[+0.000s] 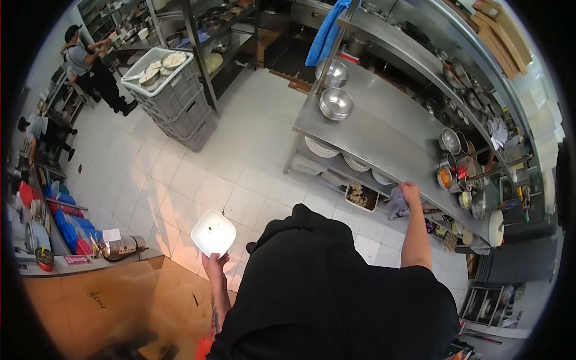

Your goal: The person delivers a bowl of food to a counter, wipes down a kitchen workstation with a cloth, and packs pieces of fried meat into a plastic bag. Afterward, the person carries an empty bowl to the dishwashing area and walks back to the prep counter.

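White, glossy and square with rounded corners, a shallow dish [207, 234] sits in my left hand [213, 264], out over the pale tiled floor [258, 150]. My left fingers are clamped on its near edge; how far they reach beneath, I cannot tell. I see a few dark specks inside it. I judge it light and stiff, ceramic or hard plastic, and perhaps liable to chip or crack if dropped. Held by one edge, it could tip; a thumb over the rim with fingers spread under the base would steady it, and any grease would make that rim slippery.

My right hand [410, 192] is beside the near long edge of the stainless-steel desk [384, 123], fingers curled together, apparently on a soft grey cloth [397, 205]. It hangs limp and looks light; a bunched grip suits it. Near it, below that edge, is a white-rimmed rectangular tub of brownish pieces [360, 197].
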`<state>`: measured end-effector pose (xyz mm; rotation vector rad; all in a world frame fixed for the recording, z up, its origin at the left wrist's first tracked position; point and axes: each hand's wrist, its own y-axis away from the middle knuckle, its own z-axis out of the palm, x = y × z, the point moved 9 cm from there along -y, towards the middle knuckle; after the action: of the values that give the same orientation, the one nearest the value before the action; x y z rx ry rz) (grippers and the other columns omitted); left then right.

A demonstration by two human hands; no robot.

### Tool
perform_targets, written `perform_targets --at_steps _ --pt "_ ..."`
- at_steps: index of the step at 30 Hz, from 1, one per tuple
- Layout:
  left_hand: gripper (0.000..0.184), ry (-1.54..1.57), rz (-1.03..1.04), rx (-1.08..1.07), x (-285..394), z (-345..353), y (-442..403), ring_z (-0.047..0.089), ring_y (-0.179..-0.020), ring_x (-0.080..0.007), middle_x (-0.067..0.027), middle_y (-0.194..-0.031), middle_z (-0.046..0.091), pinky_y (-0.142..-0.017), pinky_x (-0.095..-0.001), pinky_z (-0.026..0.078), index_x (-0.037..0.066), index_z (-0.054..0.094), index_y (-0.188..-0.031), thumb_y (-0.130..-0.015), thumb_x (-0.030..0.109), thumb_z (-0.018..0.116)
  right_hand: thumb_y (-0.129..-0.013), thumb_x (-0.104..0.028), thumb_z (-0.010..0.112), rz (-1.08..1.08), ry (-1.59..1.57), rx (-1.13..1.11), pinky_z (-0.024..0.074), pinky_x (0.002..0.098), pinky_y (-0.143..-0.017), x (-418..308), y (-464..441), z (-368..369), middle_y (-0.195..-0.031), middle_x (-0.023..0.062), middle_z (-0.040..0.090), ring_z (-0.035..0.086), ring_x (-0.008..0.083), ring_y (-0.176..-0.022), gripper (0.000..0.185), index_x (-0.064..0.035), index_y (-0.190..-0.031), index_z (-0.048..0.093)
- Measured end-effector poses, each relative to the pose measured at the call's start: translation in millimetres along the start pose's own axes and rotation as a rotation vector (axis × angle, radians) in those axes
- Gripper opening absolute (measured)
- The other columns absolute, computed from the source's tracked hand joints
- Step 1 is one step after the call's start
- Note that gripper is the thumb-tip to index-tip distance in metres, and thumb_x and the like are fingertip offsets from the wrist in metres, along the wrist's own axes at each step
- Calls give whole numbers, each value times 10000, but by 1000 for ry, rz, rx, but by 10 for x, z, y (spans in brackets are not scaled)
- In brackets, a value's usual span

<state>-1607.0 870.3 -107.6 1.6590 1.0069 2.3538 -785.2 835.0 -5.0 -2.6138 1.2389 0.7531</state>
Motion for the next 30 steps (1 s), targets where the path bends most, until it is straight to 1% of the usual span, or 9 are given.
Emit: perform_targets --at_steps 6,10,13,16,18,20,22,25,30 --pt "467 -26 29 -3 -67 -58 -110 656 -690 -249 -166 -969 625 -588 -320 557 2 429 -1242 -780 50 476 -803 -308 667 -77 -261 -192 465 343 -624 -866 -226 -117 -691 128 665 592 179 -644 306 -4 -807 701" --pt "461 29 50 36 -61 167 26 655 -681 -245 -161 -960 628 -593 -320 557 5 430 -1236 -781 55 487 -824 -328 657 -156 -179 -115 480 339 -623 -1311 -675 -218 -674 124 657 618 184 -649 325 -9 -856 708" --pt "446 35 60 81 -116 385 239 652 -666 -244 -155 -939 630 -589 -323 559 4 439 -1221 -780 55 488 -844 -379 636 -179 -89 -88 515 370 -707 -1548 -882 -221 -752 148 687 674 255 -753 379 -23 -948 715" --pt "432 7 80 109 -229 591 502 654 -663 -245 -153 -926 630 -590 -326 563 3 445 -1204 -778 54 489 -856 -413 617 -364 22 46 503 400 -856 -1374 -1360 277 -1000 201 688 657 306 -990 448 -58 -1121 675" --pt "425 9 62 142 -391 705 690 658 -671 -252 -157 -920 629 -594 -331 566 1 452 -1192 -772 54 492 -853 -420 617 -591 205 -117 443 413 -969 -1272 -1598 1038 -1286 244 555 546 363 -1186 514 -88 -1246 609" --pt "423 31 59 165 -529 885 961 657 -676 -258 -158 -926 630 -592 -343 566 1 460 -1190 -774 61 499 -857 -372 615 -528 438 -222 419 454 -983 -1104 -1427 1688 -1442 244 391 455 397 -1252 552 -78 -1318 538" --pt "444 55 39 210 -736 1010 1205 656 -691 -256 -160 -926 632 -611 -345 560 3 462 -1207 -770 67 504 -850 -318 617 -472 455 16 406 497 -966 -1491 -880 1598 -1469 233 328 422 402 -1234 561 -58 -1334 505" --pt "447 106 23 266 -1046 1174 1583 654 -694 -264 -162 -938 633 -618 -355 560 -1 468 -1211 -772 71 512 -843 -250 623 -524 377 62 400 504 -950 -1772 -562 1930 -1442 230 335 411 365 -1211 560 -51 -1346 478" --pt "417 85 19 338 -1309 1335 2150 655 -701 -276 -165 -973 635 -612 -353 568 -16 493 -1190 -781 64 515 -844 -212 636 -863 192 -145 409 477 -945 -2593 -359 2281 -1418 225 365 436 370 -1190 541 -51 -1337 487"
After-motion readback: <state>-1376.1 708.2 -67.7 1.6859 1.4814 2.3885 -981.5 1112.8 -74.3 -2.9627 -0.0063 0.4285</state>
